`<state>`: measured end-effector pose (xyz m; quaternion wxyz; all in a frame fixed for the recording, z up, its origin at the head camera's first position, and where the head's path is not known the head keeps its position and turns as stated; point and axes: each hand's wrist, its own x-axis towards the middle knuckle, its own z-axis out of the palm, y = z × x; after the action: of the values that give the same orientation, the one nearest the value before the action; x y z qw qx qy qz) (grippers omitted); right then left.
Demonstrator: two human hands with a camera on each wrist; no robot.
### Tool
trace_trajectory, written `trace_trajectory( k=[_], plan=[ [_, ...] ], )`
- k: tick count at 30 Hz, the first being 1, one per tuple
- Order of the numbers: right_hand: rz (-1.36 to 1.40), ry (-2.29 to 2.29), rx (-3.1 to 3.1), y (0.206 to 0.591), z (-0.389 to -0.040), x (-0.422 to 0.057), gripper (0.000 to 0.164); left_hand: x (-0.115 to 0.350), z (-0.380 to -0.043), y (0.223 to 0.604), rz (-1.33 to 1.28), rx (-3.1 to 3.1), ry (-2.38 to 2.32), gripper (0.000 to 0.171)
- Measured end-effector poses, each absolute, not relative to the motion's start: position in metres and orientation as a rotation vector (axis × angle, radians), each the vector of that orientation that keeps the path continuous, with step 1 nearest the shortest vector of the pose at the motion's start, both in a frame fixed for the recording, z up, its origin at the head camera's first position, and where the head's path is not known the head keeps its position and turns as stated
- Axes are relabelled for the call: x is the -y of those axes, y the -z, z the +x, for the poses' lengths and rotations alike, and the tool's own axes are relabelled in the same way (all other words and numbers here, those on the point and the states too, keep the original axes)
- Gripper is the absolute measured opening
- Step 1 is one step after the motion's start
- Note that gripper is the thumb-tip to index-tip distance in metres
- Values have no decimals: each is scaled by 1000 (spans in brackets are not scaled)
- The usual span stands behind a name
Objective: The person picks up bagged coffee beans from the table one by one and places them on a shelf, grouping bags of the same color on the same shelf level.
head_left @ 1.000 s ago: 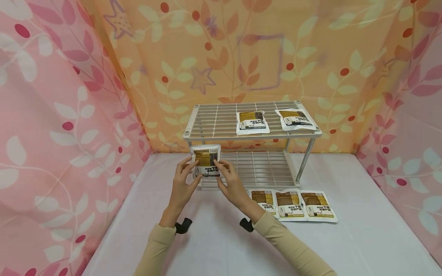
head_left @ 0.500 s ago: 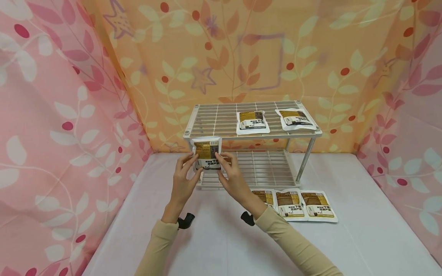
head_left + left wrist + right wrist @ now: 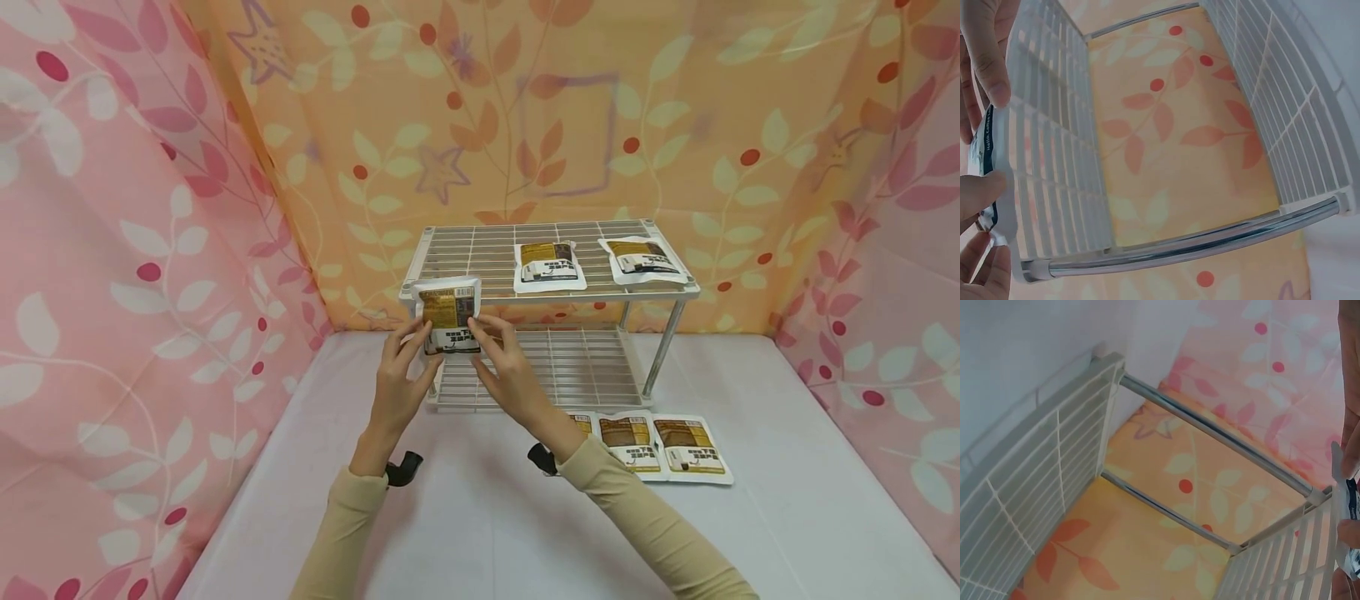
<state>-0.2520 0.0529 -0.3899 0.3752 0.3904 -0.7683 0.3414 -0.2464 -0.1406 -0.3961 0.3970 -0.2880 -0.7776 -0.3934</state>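
Note:
A white, brown and yellow printed pouch (image 3: 450, 312) is held upright at the front left edge of the rack's upper shelf (image 3: 465, 250). My left hand (image 3: 399, 387) pinches its left side, and my right hand (image 3: 513, 379) pinches its right side. At the left edge of the left wrist view, fingers and thumb grip the pouch (image 3: 1004, 194) beside the slats. The right wrist view catches only a sliver of it at the right edge. Two similar pouches, a middle one (image 3: 550, 267) and a right one (image 3: 645, 260), lie on the upper shelf.
The white rack has metal posts (image 3: 663, 348) and a slatted lower shelf (image 3: 555, 362). Similar pouches lie in a row on the white table at right, including one at the end (image 3: 692, 450); my right forearm partly covers the row. Patterned cloth walls (image 3: 360, 125) surround the table.
Both hands have raised the pouch from in front of the lower shelf to the upper shelf's front edge. My right forearm now covers more of the pouch row.

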Motion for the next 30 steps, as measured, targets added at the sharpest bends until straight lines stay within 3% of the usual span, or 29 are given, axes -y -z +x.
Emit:
trace_trajectory(
  k=[18,30],
  plan=[
    [1024,-796,1963,370,-259,-60,57,143,-253,377,-800,1999,924,62],
    [1000,-754,1972,357,-264,-60,54,146,-261,364,-809,1988,907,48]
  ],
)
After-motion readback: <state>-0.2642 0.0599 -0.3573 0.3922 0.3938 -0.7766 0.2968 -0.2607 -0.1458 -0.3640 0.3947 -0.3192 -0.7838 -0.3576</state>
